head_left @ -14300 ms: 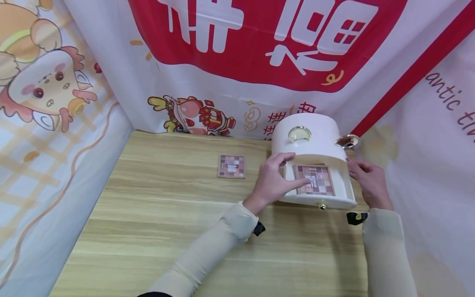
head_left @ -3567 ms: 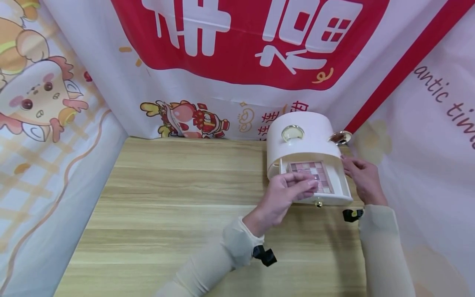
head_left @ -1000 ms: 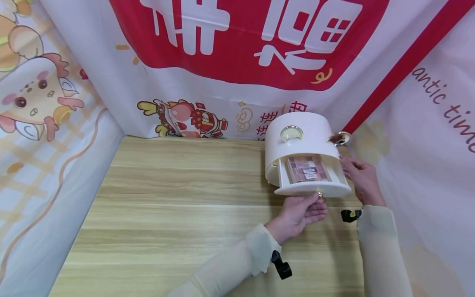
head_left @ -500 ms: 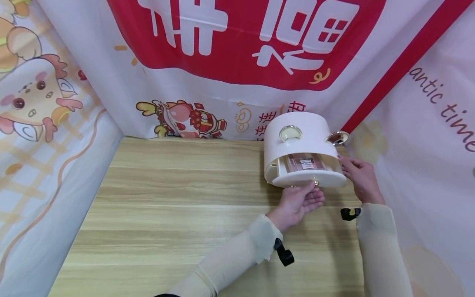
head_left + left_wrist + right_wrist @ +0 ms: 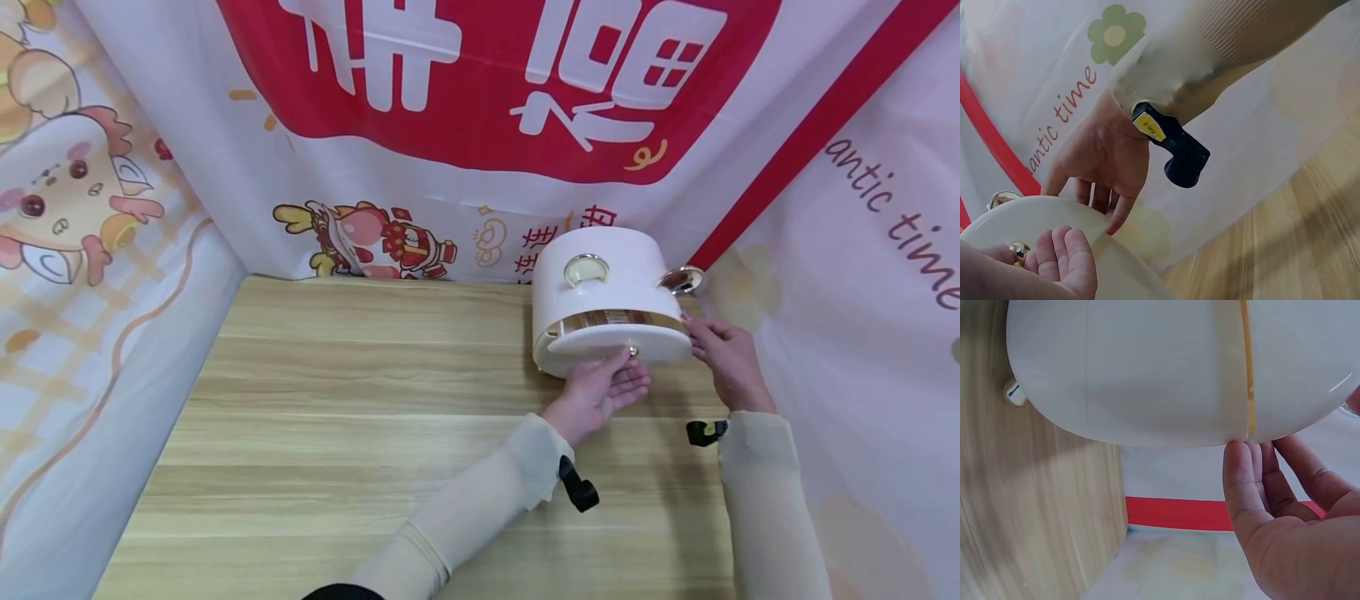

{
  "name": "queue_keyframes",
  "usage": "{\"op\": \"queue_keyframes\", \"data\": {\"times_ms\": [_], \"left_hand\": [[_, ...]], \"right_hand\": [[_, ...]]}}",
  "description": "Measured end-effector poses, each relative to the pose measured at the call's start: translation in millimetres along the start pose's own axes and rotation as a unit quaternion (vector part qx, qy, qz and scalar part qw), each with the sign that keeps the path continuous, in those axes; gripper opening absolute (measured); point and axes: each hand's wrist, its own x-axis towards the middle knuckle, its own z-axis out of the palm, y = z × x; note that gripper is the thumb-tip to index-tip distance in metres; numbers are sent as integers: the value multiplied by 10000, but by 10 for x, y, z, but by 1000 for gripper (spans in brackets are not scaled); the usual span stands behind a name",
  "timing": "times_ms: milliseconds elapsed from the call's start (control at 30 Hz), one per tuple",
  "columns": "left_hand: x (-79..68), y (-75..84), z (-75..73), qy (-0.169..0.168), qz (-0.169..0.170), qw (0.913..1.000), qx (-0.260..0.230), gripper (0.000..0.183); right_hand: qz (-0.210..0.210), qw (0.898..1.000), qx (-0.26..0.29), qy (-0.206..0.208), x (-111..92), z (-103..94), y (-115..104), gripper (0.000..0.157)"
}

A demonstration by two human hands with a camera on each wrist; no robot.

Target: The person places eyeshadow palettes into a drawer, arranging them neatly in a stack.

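Note:
In the head view a white rounded storage box (image 5: 600,275) stands at the back right of the wooden table, its drawer (image 5: 600,340) nearly closed. Through the narrow gap above the drawer front a strip of the eyeshadow palette (image 5: 617,317) shows; the rest is hidden inside. My left hand (image 5: 596,393) pinches the small gold knob (image 5: 1019,250) between thumb and forefinger, the other fingers stretched out below it. My right hand (image 5: 729,358) rests its fingertips against the box's right side, right by the seam with the drawer front, as the right wrist view shows.
Two gold-rimmed round handles, one at the front (image 5: 587,271) and one at the right (image 5: 681,280), stick out from the box's upper part. Printed cloth (image 5: 360,158) hangs behind the table (image 5: 337,400) and at both sides. A black camera mount (image 5: 578,485) sits on the left wrist.
The left hand moved from over the palette to the knob and has pushed the drawer inward, covering most of the palette. The second palette, earlier on the table, is gone from there.

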Motion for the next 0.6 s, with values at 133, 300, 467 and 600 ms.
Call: {"op": "queue_keyframes", "data": {"times_ms": [133, 300, 467, 600], "left_hand": [[29, 35, 10, 44, -37, 9999, -146, 22], [64, 81, 22, 63, -12, 9998, -198, 23], [106, 137, 35, 67, -47, 9997, -219, 22], [129, 167, 51, 82, -75, 9996, -255, 21]], "right_hand": [[-44, 9999, 143, -64, 0, -4, 8, 11], [-169, 9987, 434, -208, 28, -14, 39, 7], [-209, 9976, 567, -327, 23, -21, 41, 6], [-172, 9982, 476, -322, 14, -28, 36, 7]]}}
